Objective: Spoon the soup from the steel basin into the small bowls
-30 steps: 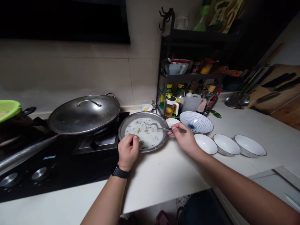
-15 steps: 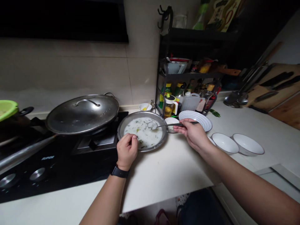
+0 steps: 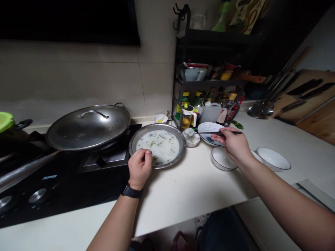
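Note:
My left hand [image 3: 140, 167] grips the near rim of a round steel dish [image 3: 182, 146], which holds a milky white liquid [image 3: 161, 146] flecked with green bits. My right hand [image 3: 234, 144] holds the dark handle of a small round-headed metal strainer [image 3: 188, 131], whose head hangs over a small white bowl [image 3: 193, 141]. That hand sits just above a blue-patterned white bowl [image 3: 209, 131] and a plain white bowl [image 3: 222, 158], and its fingers hide part of the patterned bowl.
A lidded wok [image 3: 89, 127] sits on the black hob [image 3: 52, 188] left of the dish. Behind stands a dark rack [image 3: 209, 83] of bottles and jars. Another white bowl [image 3: 273, 158] rests on the white counter [image 3: 183, 195], with knives on a wooden board [image 3: 300, 94] at the right.
My right hand has moved right, carrying the strainer out from over the liquid to above the small white bowl. The bowls at the right have shifted in view. My left hand still grips the rim.

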The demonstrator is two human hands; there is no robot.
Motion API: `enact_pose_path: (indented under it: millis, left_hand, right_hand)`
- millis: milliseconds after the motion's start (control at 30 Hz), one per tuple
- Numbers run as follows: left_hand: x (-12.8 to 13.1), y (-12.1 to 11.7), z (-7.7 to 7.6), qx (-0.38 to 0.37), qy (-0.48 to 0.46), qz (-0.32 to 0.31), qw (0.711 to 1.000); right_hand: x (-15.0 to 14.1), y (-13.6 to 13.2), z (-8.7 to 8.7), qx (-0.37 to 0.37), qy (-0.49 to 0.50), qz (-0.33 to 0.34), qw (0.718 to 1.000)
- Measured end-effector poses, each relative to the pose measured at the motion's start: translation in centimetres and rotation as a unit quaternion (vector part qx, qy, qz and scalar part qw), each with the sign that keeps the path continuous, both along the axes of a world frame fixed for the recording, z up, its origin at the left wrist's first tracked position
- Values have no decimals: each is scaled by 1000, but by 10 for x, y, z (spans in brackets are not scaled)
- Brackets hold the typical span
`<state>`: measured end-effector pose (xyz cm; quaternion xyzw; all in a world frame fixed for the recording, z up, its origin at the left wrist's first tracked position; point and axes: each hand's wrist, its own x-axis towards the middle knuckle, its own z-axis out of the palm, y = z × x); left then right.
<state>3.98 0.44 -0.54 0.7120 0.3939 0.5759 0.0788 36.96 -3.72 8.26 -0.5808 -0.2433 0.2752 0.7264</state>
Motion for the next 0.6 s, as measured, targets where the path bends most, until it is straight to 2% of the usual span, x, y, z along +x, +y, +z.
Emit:
enact_pose_path:
  millis: [100, 167, 200, 233, 267, 367, 400, 433, 467, 500, 533, 600]
  left_hand:
    - [0, 0, 0, 2, 1, 3, 1000]
    - [0, 0, 1, 3, 3, 5, 1000]
    - [0, -1, 1, 3, 3, 6, 1000]
    - [0, -1, 1, 3, 3, 6, 1000]
    - [0, -1, 2, 2, 4, 5, 1000]
    - [1, -1, 2, 2, 4, 2, 1000]
    - [1, -1, 2, 2, 4, 2, 1000]
    - [1, -1, 2, 2, 4, 1, 1000]
    - [1, -1, 1, 3, 3, 1, 1000]
    - [1, -1, 1, 2, 3, 1, 1000]
    - [1, 0, 1, 2, 3, 0, 1000]
    - [0, 0, 1, 0, 3, -1, 1000]
  right_hand:
    - [6, 1, -21, -42, -61, 8, 997]
    - [8, -3, -33, -65, -164, 28, 984]
    - [9, -7, -38, -61, -245, 43, 967]
    - [9, -12, -42, -45, -343, 63, 936]
    - [10, -17, -45, -20, -447, 87, 890]
    - [12, -34, -46, 56, -697, 160, 696]
    - [12, -38, -45, 73, -744, 170, 642]
    - [12, -41, -44, 86, -773, 168, 606]
    - [11, -43, -41, 97, -788, 159, 587]
    - [9, -44, -39, 109, -788, 146, 588]
    - [6, -45, -36, 120, -775, 135, 605]
    - [-4, -43, -30, 146, -725, 120, 663]
